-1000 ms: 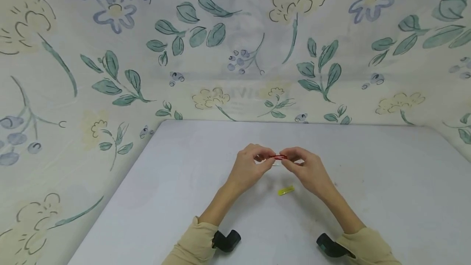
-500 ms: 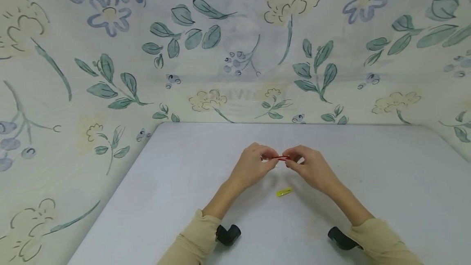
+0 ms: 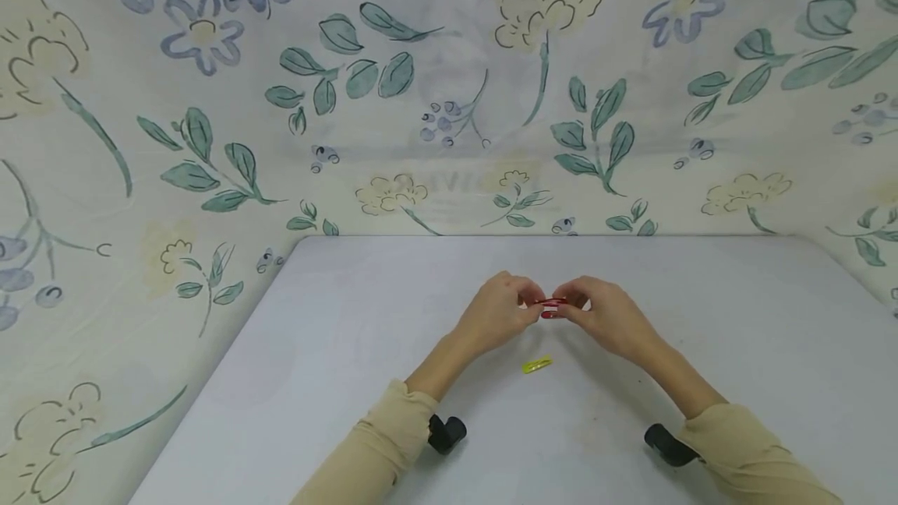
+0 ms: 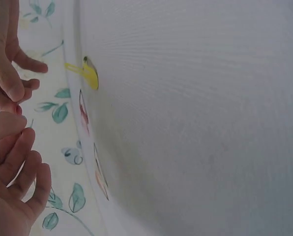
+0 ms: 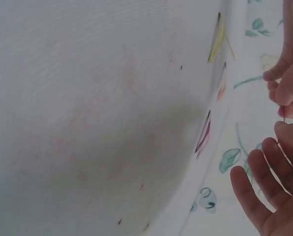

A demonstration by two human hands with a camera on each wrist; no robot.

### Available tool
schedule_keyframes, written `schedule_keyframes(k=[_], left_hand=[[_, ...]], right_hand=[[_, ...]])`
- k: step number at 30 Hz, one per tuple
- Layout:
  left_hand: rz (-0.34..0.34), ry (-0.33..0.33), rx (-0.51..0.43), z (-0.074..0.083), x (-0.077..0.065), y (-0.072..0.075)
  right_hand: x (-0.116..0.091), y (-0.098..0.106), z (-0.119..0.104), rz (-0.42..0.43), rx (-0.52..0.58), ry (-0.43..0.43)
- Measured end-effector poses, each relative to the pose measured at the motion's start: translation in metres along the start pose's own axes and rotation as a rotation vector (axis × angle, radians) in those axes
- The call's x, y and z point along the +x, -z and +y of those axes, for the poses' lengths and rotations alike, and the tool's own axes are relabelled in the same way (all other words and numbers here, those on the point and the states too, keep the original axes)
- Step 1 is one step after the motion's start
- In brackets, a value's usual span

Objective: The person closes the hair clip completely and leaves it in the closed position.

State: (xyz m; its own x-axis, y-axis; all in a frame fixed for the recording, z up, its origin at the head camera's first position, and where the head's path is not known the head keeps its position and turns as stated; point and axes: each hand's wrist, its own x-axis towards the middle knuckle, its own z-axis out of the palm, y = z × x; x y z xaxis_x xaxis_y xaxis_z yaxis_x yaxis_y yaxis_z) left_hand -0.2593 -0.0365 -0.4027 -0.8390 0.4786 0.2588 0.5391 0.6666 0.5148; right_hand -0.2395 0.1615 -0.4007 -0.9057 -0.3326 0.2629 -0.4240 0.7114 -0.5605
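A red snap hair clip [image 3: 552, 301] is held in the air between both hands over the middle of the table. My left hand [image 3: 496, 316] pinches one end between thumb and fingertips, and my right hand [image 3: 617, 319] pinches the other. In the wrist views only a thin red edge shows, since the fingertips cover the rest. Just below the hands in the head view, a second red hair clip [image 3: 550, 315] lies on the table. Nearer the body rests a yellow hair clip [image 3: 537, 365], its arm raised in the left wrist view. An orange-toned clip [image 4: 102, 178] appears in both wrist views.
The white table [image 3: 337, 380] reaches back to a floral-print cloth [image 3: 449, 115], which also hangs along the left. Black wrist cameras [image 3: 447, 435] jut out inside the beige sleeves. A few tiny dark specks [image 5: 142, 187] dot the tabletop.
Both hands have shifted slightly right in the head view, still holding the red hair clip. The red clip lying on the table now shows more plainly beneath it.
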Motion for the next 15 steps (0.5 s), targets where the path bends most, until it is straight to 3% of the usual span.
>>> schedule_keyframes(k=[6,15], left_hand=[[-0.029,0.024,0.02,0.001,0.005,-0.006],[-0.09,0.026,0.129,0.001,0.015,-0.015]], right_hand=[[0.0,0.001,0.005,-0.03,-0.047,-0.014],[0.002,-0.001,0.014,-0.093,-0.111,-0.054]])
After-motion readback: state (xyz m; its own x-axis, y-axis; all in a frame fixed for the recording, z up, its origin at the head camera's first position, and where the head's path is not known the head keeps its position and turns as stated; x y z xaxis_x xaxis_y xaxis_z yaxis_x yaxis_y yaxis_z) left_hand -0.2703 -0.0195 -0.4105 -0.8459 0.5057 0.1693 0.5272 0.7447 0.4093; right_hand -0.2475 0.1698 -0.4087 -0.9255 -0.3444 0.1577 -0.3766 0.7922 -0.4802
